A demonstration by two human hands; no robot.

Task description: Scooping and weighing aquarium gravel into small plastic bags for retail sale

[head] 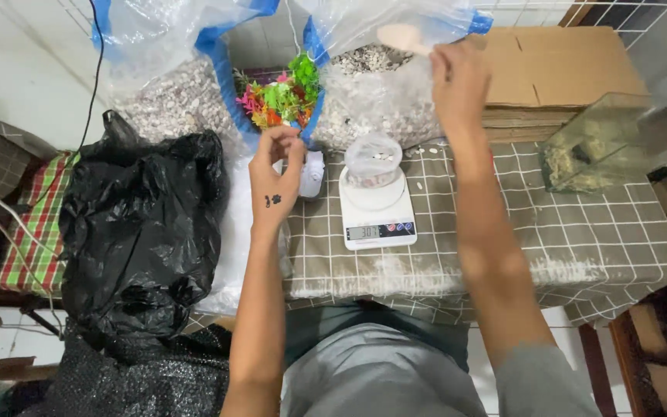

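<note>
The right hand (457, 77), closed around a pale scoop (401, 36), hovers over the gravel bag (364, 93), with the small bag on the scale (374, 161) at seven o'clock, while the half-curled left hand (278, 174) pinches nothing clearly visible.

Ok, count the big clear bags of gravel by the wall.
2. One bag stands at the back left, behind the black bag. The other bag is at the back right, behind the scale, where the right hand holds a scoop. More may be out of view.

A small white kitchen scale (377, 210) on the checked cloth shows a grey rectangular screen (363, 232) (coloured buttons beside it); a flat brown cardboard box (557, 73) lies behind.
</note>
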